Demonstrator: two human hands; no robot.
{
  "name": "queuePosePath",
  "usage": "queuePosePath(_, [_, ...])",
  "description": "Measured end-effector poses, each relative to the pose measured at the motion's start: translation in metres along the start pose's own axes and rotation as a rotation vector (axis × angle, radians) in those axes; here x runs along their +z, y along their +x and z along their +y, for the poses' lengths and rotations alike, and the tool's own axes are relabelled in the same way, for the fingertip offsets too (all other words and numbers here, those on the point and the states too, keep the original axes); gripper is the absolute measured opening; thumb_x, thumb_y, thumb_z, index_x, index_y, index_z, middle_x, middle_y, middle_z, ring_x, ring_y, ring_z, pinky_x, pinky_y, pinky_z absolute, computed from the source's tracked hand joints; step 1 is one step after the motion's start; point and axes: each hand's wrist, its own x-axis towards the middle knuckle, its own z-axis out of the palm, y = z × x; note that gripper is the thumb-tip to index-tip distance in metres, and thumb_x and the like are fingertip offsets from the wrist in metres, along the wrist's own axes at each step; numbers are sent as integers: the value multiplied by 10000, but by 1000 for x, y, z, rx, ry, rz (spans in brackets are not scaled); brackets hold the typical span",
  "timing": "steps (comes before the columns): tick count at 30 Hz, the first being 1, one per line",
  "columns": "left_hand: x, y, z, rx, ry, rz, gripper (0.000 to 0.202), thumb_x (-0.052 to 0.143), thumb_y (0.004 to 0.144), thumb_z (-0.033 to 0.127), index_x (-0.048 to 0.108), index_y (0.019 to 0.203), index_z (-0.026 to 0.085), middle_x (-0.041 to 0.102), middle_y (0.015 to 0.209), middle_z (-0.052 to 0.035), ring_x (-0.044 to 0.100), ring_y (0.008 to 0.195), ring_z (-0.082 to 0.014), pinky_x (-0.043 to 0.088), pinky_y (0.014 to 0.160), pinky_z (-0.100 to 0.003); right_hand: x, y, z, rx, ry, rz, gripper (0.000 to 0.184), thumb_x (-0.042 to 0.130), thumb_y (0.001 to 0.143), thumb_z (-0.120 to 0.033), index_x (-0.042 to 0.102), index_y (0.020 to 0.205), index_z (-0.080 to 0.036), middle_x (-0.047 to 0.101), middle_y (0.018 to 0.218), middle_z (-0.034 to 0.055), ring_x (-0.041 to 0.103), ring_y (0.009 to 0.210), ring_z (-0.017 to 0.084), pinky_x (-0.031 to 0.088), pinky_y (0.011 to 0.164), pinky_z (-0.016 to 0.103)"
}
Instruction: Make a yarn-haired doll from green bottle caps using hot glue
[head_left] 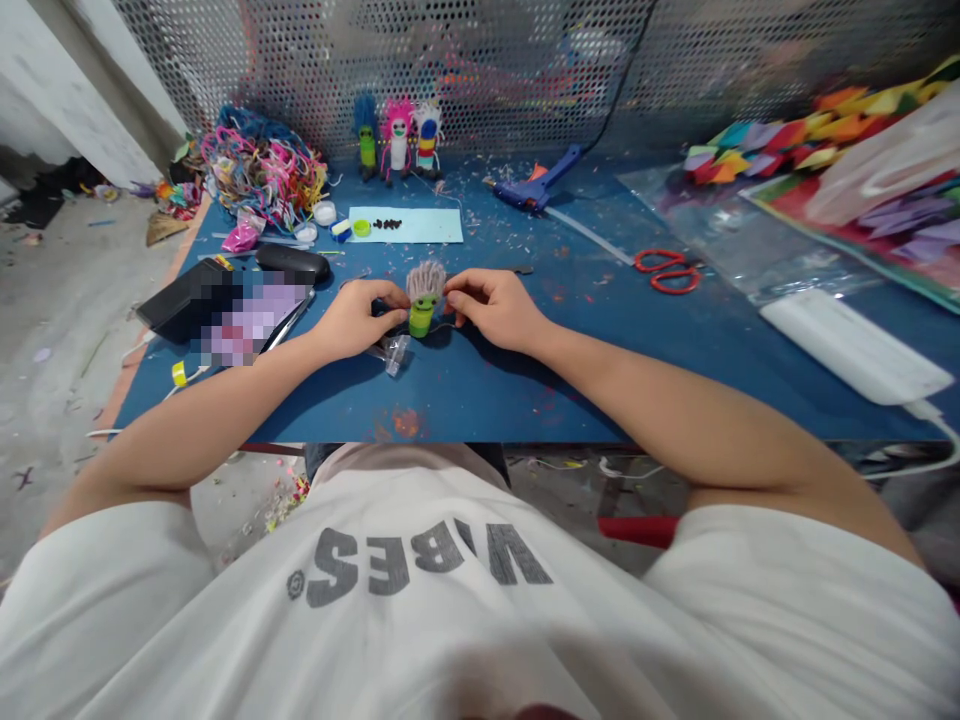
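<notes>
A small green yarn doll (421, 317) with tufted grey hair and a smiling face stands upright on the blue table between my hands. My left hand (361, 315) is closed in a pinch at one side of the doll, thumb and forefinger against it. On the other side, my right hand (491, 303) pinches at the doll's edge near its hair; its exact hold is partly hidden by the fingers. A thin dark strand runs from the doll below my right fingertips. Beside my left hand lies a small clear plastic bag (394, 355).
Three finished-looking yarn dolls (399, 140) stand along the perforated metal panel. Tangled yarn (262, 170) is heaped at the back left. A light blue card (431, 226) holds small dark pieces. A blue glue gun (536, 190), red-handled scissors (667, 271) and a white power strip (855, 345) lie rightward.
</notes>
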Motion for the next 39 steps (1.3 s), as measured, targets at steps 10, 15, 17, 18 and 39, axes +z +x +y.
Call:
queuePosePath(10, [0,0,-8,126,94,54,289,617,914,201,806,1125,141,822,1040,-74,750,948,-201,604,930,-355,-3,-2,0,-98,-231,-13,341,830,934,-514,861,952,-175,755,793,37,597,685,175,442,658,313])
queuePosePath(15, [-14,-2,-5,134,151,64,374,623,841,169,776,1181,141,794,1129,-95,731,1007,-232,609,986,-406,-5,-2,0,-255,-452,-54,313,681,1043,-434,859,986,-183,787,942,90,665,798,219,489,766,358])
queuePosePath(17, [-28,-5,0,206,160,12,412,628,792,161,770,1179,154,754,1189,-113,715,1077,-261,598,1022,-442,-6,-3,-1,-295,-518,-72,314,635,1058,-403,852,1029,-178,798,1027,115,690,858,244,508,811,380])
queuePosePath(18, [-35,-7,4,251,172,-51,418,640,778,167,773,1175,165,729,1221,-121,700,1124,-281,584,1059,-471,-6,-4,-2,-301,-540,-81,308,626,1058,-389,846,1055,-174,802,1077,126,699,886,254,514,827,388])
queuePosePath(39, [-1,-44,53,132,-43,-92,213,673,852,330,505,950,243,611,815,15,536,694,-149,445,689,-312,9,-46,-46,-578,-430,-46,240,636,1068,-482,789,1069,-297,753,828,52,621,621,187,520,638,350])
